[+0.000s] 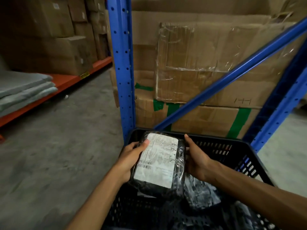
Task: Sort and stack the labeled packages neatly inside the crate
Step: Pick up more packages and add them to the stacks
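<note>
Above black crate [235,147], hands hold black, white-labeled package [159,161].

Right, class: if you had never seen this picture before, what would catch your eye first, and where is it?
First, the black-wrapped package with its big white label, held low in the centre between the left hand and right hand over a black crate. Next, the bright blue rack upright rising behind it, with worn cardboard boxes filling the shelf to its right.
</note>
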Demonstrator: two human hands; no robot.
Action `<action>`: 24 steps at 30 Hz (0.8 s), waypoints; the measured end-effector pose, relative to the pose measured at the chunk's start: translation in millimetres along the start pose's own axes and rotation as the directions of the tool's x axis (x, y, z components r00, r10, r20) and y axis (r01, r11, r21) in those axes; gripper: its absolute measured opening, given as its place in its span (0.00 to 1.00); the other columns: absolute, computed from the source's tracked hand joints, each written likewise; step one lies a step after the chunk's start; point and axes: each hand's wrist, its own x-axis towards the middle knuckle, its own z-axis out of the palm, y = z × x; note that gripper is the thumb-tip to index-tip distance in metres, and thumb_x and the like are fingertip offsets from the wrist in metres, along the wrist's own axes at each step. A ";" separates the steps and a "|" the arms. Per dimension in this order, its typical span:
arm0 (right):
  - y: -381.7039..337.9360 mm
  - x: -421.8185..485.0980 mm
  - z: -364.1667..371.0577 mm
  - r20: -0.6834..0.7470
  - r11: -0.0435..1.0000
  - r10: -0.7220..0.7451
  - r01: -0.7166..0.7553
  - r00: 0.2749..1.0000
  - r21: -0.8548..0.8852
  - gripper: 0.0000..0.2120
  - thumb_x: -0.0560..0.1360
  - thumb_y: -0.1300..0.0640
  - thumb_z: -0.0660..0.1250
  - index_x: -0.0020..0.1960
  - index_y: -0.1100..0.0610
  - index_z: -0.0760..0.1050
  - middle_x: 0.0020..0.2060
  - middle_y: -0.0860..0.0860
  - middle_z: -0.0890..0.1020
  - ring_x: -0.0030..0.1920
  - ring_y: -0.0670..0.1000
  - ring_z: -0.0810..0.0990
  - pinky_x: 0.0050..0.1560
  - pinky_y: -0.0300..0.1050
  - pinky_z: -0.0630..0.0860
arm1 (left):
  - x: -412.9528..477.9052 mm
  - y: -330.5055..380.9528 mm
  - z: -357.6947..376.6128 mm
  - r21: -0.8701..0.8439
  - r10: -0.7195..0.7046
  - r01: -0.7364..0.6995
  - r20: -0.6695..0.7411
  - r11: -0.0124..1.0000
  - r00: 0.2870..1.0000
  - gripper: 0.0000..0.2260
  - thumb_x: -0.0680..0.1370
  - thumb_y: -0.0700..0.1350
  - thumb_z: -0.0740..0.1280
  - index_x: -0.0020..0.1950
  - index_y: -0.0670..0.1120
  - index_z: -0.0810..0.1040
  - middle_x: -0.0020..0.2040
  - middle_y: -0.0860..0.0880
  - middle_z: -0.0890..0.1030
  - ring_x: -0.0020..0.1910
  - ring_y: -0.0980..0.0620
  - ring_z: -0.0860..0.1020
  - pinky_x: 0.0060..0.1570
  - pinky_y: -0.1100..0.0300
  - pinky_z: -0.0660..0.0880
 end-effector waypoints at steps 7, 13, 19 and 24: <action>22.2 -9.8 -2.7 0.223 0.983 -0.030 0.069 0.974 -0.170 0.20 0.71 0.40 0.72 0.63 0.37 0.76 0.56 0.48 0.86 0.55 0.53 0.86 0.52 0.57 0.83 | 6.4 -6.0 15.8 -0.307 -0.156 0.117 -0.104 0.944 0.982 0.17 0.78 0.49 0.70 0.61 0.39 0.81 0.55 0.36 0.85 0.53 0.37 0.84 0.51 0.39 0.81; -4.4 5.3 -25.1 0.190 0.949 -0.072 0.125 0.979 -0.288 0.49 0.58 0.60 0.84 0.74 0.46 0.66 0.59 0.54 0.84 0.53 0.59 0.86 0.49 0.60 0.83 | 8.3 -16.4 22.7 -0.453 -0.150 0.122 -0.028 0.883 0.988 0.22 0.72 0.49 0.76 0.63 0.44 0.81 0.57 0.40 0.86 0.55 0.38 0.84 0.57 0.40 0.79; -27.4 18.4 -40.2 -0.029 0.981 -0.189 0.187 0.982 -0.047 0.41 0.62 0.65 0.81 0.70 0.54 0.67 0.61 0.56 0.81 0.53 0.56 0.84 0.40 0.48 0.84 | 2.3 -26.6 14.2 -0.510 -0.023 0.062 0.082 0.858 0.996 0.37 0.63 0.36 0.79 0.71 0.47 0.74 0.59 0.42 0.85 0.58 0.42 0.83 0.48 0.48 0.82; -36.3 18.2 -48.3 0.035 0.985 -0.154 0.150 0.987 0.091 0.46 0.60 0.53 0.82 0.74 0.54 0.67 0.64 0.59 0.81 0.59 0.62 0.82 0.60 0.65 0.77 | -10.1 -16.8 0.1 -0.453 -0.069 0.144 0.177 0.880 0.982 0.33 0.68 0.63 0.69 0.64 0.40 0.81 0.65 0.36 0.80 0.65 0.37 0.77 0.68 0.43 0.72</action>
